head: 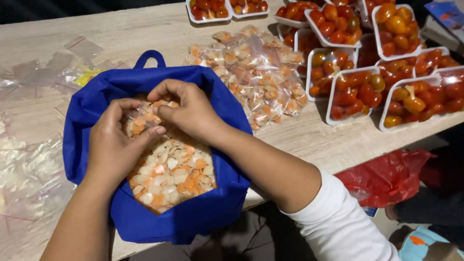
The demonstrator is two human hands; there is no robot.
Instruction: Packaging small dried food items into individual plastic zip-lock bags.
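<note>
A blue fabric bag [96, 92] lies open on the wooden table [145, 34], filled with small orange and white chips [176, 174]. Both my hands are inside its mouth. My left hand [113, 145] and my right hand [186, 108] together pinch a small clear plastic pouch [140, 118] that holds some of the chips, at the far side of the bag. The pouch is partly hidden by my fingers.
A heap of filled clear pouches of chips [256, 72] lies just right of the bag. White trays of red and orange cherry tomatoes [357, 92] crowd the far right. Empty clear bags [29, 169] lie at the left. A red plastic bag [386, 176] hangs below the table edge.
</note>
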